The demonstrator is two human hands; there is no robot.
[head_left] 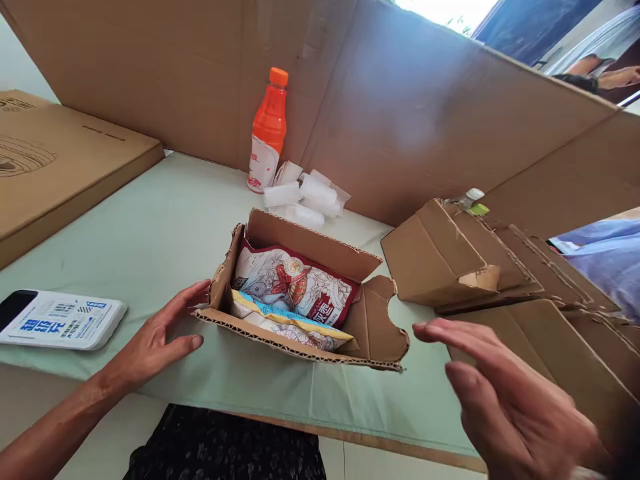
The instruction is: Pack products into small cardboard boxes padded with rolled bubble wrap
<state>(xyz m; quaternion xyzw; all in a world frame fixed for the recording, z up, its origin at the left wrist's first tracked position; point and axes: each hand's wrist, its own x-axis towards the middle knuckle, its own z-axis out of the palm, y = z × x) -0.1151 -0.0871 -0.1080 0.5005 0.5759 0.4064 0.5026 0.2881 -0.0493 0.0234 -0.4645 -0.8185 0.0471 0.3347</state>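
Observation:
A small open cardboard box (373, 327) lies on the pale green table (165, 227) in front of me. Inside it are a red and white snack packet (295, 283) and a yellow and blue packet (295, 327). My left hand (160, 337) rests open on the table, its fingertips touching the box's left flap. My right hand (500, 393) hovers open, fingers stretched out, just right of the box and holding nothing.
An orange drink bottle (269, 130) and several white wrapped packs (305, 197) stand at the back by a tall cardboard wall (425, 100). Folded cardboard boxes (500, 267) pile up on the right. A flat carton (55, 160) and a white device (60, 320) lie left.

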